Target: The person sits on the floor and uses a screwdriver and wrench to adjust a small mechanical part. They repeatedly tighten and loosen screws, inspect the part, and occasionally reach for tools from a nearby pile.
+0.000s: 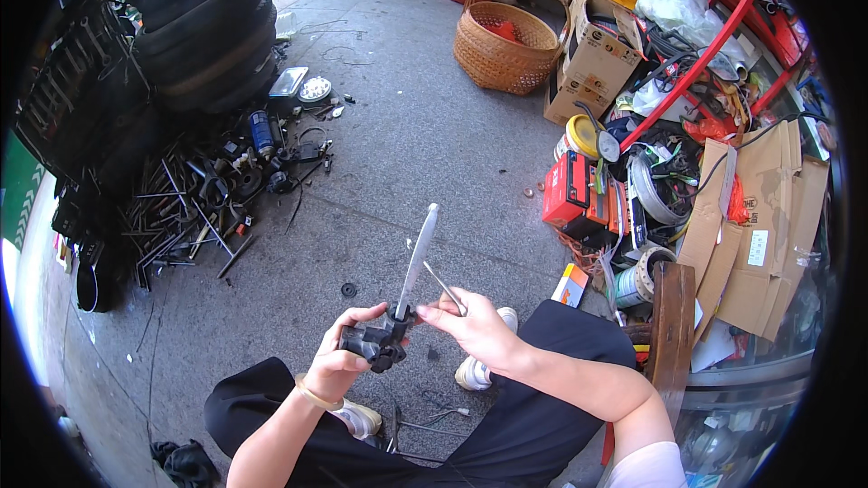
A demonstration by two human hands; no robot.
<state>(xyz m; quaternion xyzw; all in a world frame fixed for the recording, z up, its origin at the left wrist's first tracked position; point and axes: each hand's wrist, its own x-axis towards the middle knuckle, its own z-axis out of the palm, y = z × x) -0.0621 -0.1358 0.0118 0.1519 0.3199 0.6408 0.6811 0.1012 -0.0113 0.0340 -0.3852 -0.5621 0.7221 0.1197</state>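
Observation:
My left hand [339, 357] is wrapped round the black housing [378, 341] of a hand lever assembly that looks like a brake lever. Its long silver lever [418, 258] points up and away from me. Close on the right, my right hand [475, 325] is closed round a thin metal rod-like tool [443, 286], whose upper end stands free beside the lever. The fingertips of this hand are at the right side of the housing, and whether they touch it I cannot tell. Both hands are above the floor between my knees.
Loose tools and metal parts [199, 208] lie in a heap at left, below stacked tyres [208, 36]. A wicker basket [506, 50] stands far off. At right are a red battery box [567, 190], cardboard [768, 226] and a wooden edge [671, 316]. Wires [434, 425] lie between my feet.

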